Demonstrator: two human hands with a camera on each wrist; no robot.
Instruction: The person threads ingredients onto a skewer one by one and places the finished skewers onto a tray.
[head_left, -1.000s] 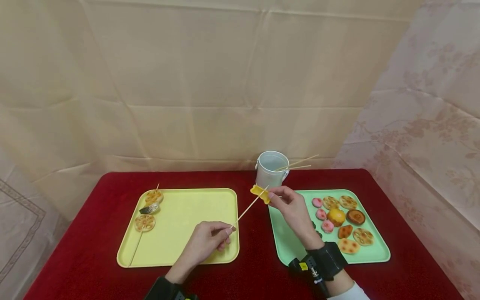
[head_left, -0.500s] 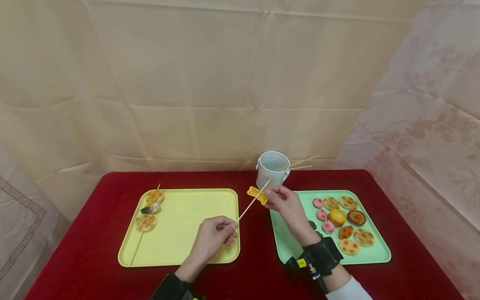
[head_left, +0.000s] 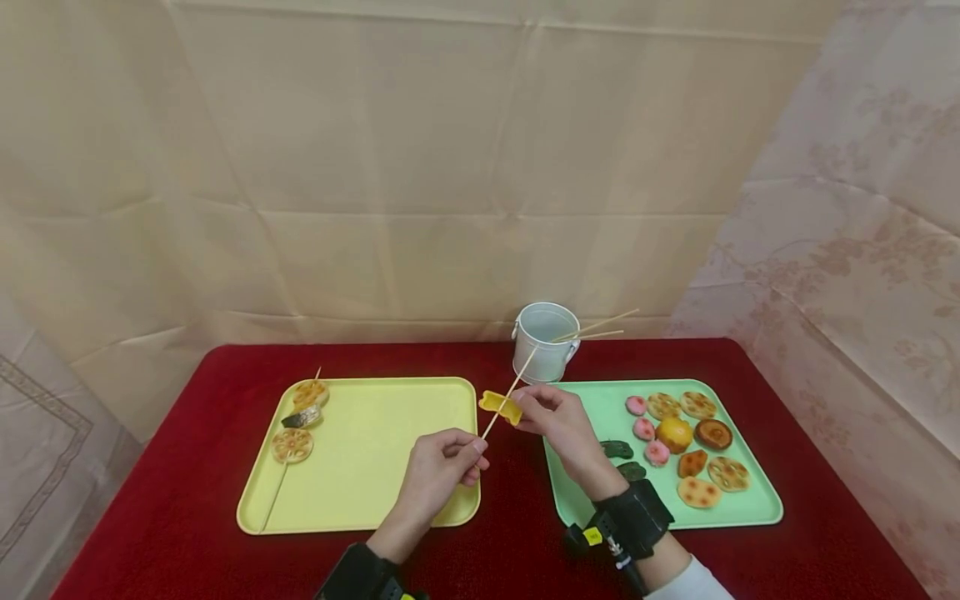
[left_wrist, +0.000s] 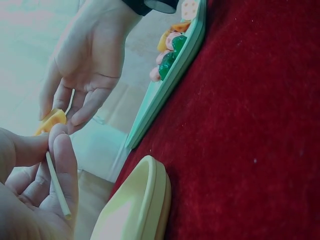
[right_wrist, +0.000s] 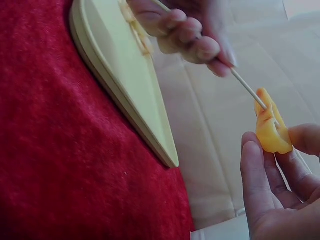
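Observation:
My left hand [head_left: 444,467] pinches a thin wooden skewer [head_left: 522,371] near its lower end, its tip slanting up and away. A yellow, bow-shaped piece of play food [right_wrist: 272,127] is threaded on the skewer, which enters one side and comes out beyond it. My right hand [head_left: 555,425] pinches this yellow piece by its right end, thumb on one side and fingers on the other. In the left wrist view the skewer's butt end [left_wrist: 59,192] sticks out below the left fingers. Both hands are over the gap between the two trays.
On the left, a yellow tray [head_left: 375,525] carries a loaded skewer with round slices and a silvery-dark piece [head_left: 302,417]. A green tray [head_left: 750,517] on the right holds several play foods. Behind stands a white bucket [head_left: 542,357] with skewers leaning out.
The yellow piece has slid down the skewer toward my left hand, leaving more tip beyond it. My right hand has moved left and slightly down with it; my left hand has shifted right.

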